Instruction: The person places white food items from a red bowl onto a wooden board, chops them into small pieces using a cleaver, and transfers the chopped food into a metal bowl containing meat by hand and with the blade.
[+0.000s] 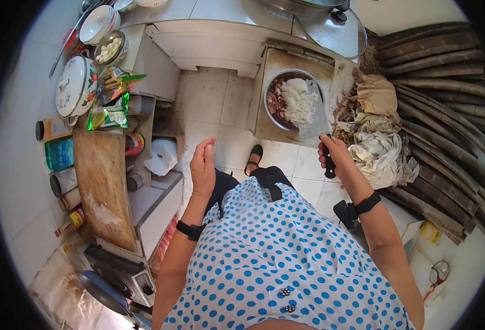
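Pale floor tiles run under me in this narrow kitchen, and I stand over them in a blue-dotted dress with both arms raised.

My right hand is closed tight around the black handle of a cleaver, whose wide blade tips up over the near rim of a metal bowl. That bowl sits on a low wooden stand and holds chopped dark meat with a heap of white shreds on top; a few shreds seem to lie against the blade. My left hand holds nothing, fingers loosely curled, well apart from the bowl and hanging in the air to its left.

Right of the bowl lie crumpled pale husks and a stack of long brown stalks. Behind the bowl a glass pot lid rests on the table. Far left of the bowl a long wooden cutting board lies on a cluttered table among jars, snack packets and a flowered lidded pot.

As I judge it, the risk is the blade: if I scrape too hard against the rim, the bowl could tip off its low stand, and shreds could drop onto my foot just below it. Bringing my free hand close to the edge could cut it.
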A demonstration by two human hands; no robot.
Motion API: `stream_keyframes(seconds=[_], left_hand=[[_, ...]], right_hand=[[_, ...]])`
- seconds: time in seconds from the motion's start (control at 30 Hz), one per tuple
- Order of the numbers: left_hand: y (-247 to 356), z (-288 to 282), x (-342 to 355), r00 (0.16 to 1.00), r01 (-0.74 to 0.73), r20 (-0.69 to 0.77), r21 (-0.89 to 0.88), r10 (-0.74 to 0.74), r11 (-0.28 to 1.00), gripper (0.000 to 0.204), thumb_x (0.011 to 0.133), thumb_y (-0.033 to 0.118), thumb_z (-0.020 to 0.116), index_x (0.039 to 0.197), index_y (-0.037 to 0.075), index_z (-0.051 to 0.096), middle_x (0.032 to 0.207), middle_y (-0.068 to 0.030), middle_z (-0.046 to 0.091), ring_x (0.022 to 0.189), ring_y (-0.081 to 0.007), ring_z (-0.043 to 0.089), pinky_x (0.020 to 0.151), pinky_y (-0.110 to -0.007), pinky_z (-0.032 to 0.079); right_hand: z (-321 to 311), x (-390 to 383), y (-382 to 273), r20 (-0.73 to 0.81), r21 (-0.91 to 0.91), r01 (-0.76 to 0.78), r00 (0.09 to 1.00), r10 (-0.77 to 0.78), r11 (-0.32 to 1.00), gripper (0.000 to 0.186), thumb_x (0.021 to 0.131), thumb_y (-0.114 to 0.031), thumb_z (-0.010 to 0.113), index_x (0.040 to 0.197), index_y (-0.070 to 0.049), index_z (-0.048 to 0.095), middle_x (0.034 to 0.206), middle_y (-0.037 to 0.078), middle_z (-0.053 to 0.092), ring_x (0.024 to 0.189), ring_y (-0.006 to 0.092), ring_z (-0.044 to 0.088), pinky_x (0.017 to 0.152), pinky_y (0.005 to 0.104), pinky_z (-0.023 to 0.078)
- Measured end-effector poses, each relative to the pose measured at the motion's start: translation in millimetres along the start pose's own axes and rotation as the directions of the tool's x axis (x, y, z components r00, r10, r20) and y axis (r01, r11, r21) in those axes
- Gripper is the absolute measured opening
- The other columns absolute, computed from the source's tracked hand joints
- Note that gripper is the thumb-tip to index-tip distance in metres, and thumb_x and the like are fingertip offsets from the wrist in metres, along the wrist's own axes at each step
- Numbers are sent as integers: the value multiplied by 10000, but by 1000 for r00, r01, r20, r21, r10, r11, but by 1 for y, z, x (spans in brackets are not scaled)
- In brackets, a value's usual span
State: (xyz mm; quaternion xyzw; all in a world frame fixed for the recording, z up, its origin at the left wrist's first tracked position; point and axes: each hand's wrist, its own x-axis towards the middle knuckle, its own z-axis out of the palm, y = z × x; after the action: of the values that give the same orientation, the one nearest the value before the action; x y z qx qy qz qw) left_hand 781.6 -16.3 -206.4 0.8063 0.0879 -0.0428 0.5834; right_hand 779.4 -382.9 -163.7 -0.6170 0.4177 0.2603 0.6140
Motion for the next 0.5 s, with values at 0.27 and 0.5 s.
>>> stream_keyframes(seconds=[0.27,0.5], left_hand=[[-3,8,3,995,4,100,90,-13,996,313,1058,182,474,1258,-14,614,1220,-140,672,1152,-219,627,1011,-304,455],[34,60,30,819,-408,465,56,338,911,421,1038,187,498,1415,0,517,1470,-203,509,1386,-322,467,1150,-378,351]], right_hand=[[3,0,-10,-24,-47,15,1000,-17,999,264,981,-301,585,921,-46,548,709,46,574,550,137,555,464,302,456],[1,-15,-7,-13,-7,34,999,-34,999,235,987,-255,579,980,-21,570,768,52,595,624,138,583,521,306,491]])
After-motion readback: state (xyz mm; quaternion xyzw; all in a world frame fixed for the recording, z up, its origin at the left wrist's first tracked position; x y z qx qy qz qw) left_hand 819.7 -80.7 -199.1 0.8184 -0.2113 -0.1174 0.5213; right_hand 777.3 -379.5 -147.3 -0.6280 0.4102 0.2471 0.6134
